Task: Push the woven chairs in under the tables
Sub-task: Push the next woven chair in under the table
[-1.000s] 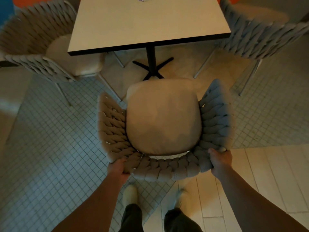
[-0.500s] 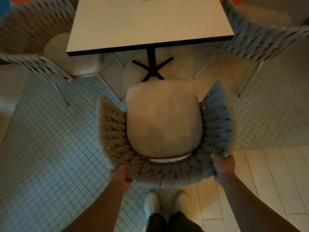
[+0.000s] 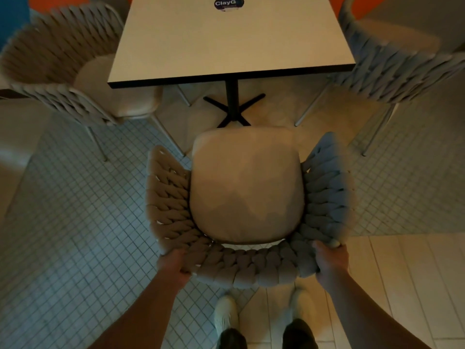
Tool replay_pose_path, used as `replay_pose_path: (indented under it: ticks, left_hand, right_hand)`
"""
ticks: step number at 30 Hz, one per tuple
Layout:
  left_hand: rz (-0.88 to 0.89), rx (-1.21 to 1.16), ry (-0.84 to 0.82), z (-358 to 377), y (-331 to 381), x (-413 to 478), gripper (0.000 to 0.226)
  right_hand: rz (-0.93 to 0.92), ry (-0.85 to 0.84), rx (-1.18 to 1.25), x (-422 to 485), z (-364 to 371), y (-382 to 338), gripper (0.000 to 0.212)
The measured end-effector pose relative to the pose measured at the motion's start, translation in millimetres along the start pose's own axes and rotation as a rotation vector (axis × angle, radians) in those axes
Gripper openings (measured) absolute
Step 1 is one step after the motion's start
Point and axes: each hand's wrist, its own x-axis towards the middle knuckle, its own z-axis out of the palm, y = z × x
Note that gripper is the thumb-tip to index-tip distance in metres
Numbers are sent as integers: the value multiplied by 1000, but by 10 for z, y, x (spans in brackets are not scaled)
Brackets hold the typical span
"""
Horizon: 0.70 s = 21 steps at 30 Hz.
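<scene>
A woven chair [image 3: 247,269] with a beige seat cushion stands right below me, facing a square white table [image 3: 234,39] on a black cross foot. The cushion's front edge lies short of the table's near edge. My left hand [image 3: 173,264] grips the left corner of the woven backrest. At the right corner, my right hand [image 3: 331,260] holds the same backrest. Both arms reach down from the frame's bottom.
A second woven chair [image 3: 63,71] sits at the table's left side, its seat partly under the top. A third woven chair [image 3: 402,64] stands at the right. A round sticker [image 3: 229,3] lies on the tabletop. My shoes [image 3: 226,316] stand behind the chair.
The chair sits slightly lower in view and the table shows more of its far end; my feet have come together behind the chair. Both hands keep their hold.
</scene>
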Motion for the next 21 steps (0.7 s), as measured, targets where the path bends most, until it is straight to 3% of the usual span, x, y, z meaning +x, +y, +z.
replay_pose_path:
  ticks: [18,21]
  left_hand:
    - [25,-15,-56,5,-23,27,21]
    - [9,-20,-46,-42,-48,59,30]
  right_hand:
    - [-30,-43,-44,73,-37,-45,51]
    - [-58,-53,-83,46,-46,10,51]
